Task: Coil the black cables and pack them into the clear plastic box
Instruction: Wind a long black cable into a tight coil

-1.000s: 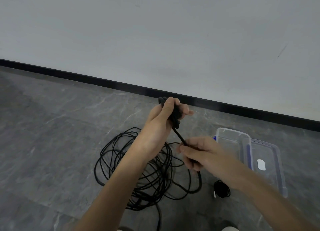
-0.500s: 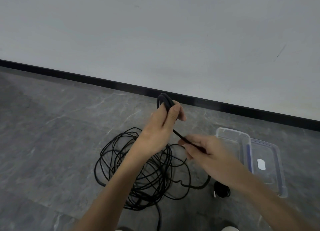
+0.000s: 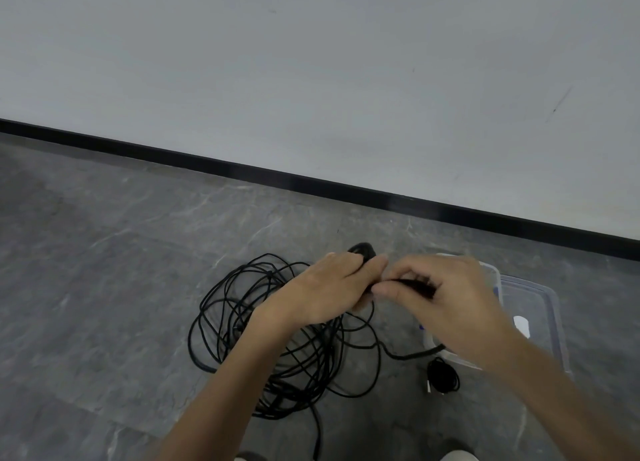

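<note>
At bottom edge of frame, shoe tips (image 3: 459,455) just visible. Lower centre: loose tangle of black cable (image 3: 277,339) on grey floor (image 3: 104,287); small coiled cable (image 3: 443,375) lies lower right, just beside clear plastic box (image 3: 530,294). Mid-frame: left hand (image 3: 329,291) clasps wound loops; right hand (image 3: 446,298) fingers pinch cable strand. Beyond: black skirting (image 3: 311,183), pale wall (image 3: 311,62).

A single head-worn camera looks forward and down, close over both hands, toward the floor (image 3: 104,287) and wall (image 3: 311,79).
</note>
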